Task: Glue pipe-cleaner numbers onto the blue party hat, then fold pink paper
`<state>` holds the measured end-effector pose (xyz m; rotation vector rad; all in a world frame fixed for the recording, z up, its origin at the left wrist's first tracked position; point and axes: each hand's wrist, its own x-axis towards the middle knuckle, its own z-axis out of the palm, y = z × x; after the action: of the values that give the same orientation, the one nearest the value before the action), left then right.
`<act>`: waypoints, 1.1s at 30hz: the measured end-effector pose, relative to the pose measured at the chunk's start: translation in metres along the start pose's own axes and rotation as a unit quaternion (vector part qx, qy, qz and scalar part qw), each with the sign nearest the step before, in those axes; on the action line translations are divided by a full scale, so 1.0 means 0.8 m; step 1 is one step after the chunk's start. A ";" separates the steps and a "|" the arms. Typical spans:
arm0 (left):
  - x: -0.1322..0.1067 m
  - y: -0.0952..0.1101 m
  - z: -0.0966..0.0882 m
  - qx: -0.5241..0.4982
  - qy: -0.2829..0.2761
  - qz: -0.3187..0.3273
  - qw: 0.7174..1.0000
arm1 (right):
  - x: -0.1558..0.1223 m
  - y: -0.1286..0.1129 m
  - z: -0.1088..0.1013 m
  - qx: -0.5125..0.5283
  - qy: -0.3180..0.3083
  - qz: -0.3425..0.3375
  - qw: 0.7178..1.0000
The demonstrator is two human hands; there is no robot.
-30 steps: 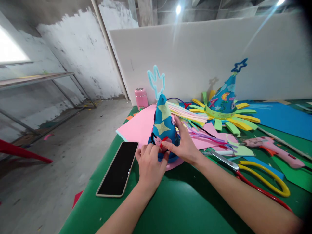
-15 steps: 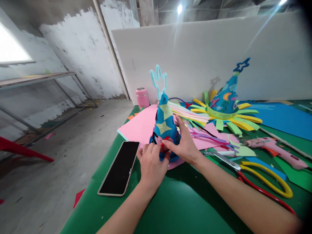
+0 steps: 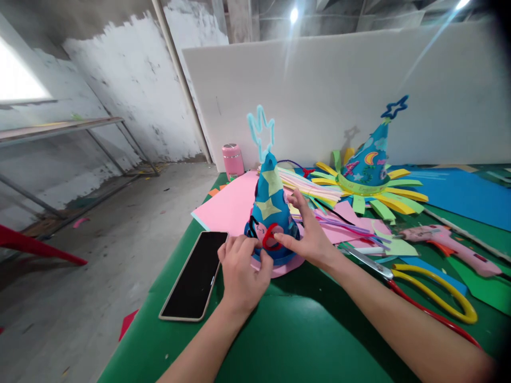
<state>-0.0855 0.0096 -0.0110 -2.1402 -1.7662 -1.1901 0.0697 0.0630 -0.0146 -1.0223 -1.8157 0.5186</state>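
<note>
With right hand (image 3: 313,242) splayed, thumb at red loop (image 3: 268,230); with left hand (image 3: 243,268) curled close beside, impossible to tell if gripping. Now to blue hat (image 3: 279,213), upright on bench (image 3: 295,335): already dressed with yellow stars (image 3: 268,208) and pale-blue fuzzy wire (image 3: 272,133) (fairly far along, apparently), perhaps with just red loop left to settle. Note, behind, closed-looking pink bottle (image 3: 232,161), impossible to see into.

Looks like matt paper on the blue cone hat (image 3: 279,204), fuzzy pipe cleaner on the pale blue topper (image 3: 273,134). Gleams glassy on the phone (image 3: 194,276), glossy and plastic-smooth on the green desk (image 3: 327,346), like bright metal on the scissors' blades (image 3: 370,263). Shows rough, flaking paint on the wall (image 3: 115,80).
</note>
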 end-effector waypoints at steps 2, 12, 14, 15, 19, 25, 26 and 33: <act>0.004 -0.005 -0.004 -0.019 0.023 -0.009 1.000 | -0.005 0.004 0.000 -0.033 -0.017 -0.005 0.999; 0.007 -0.028 0.004 -0.081 -0.008 -0.043 0.996 | -0.014 0.009 0.013 -0.137 -0.010 -0.012 0.990; 0.006 -0.027 0.006 -0.081 -0.013 -0.044 0.996 | -0.014 0.008 0.013 -0.144 -0.011 -0.006 0.989; 0.006 -0.026 0.006 -0.080 -0.014 -0.045 0.996 | -0.014 0.008 0.013 -0.146 -0.011 -0.003 0.989; 0.006 -0.024 0.006 -0.079 -0.014 -0.048 0.996 | -0.014 0.008 0.013 -0.142 -0.008 -0.002 0.990; 0.006 -0.024 0.007 -0.079 -0.019 -0.053 0.995 | -0.013 0.007 0.013 -0.131 -0.006 0.011 0.991; 0.006 -0.024 0.007 -0.080 -0.020 -0.054 0.995 | -0.013 0.007 0.013 -0.127 -0.008 0.012 0.992; 0.006 -0.024 0.005 -0.093 -0.022 -0.059 0.994 | -0.017 0.017 0.006 -0.060 -0.040 -0.008 0.997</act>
<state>-0.0999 0.0214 -0.0181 -2.2040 -1.8945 -1.3978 0.0739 0.0600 -0.0334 -1.0809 -1.9438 0.4501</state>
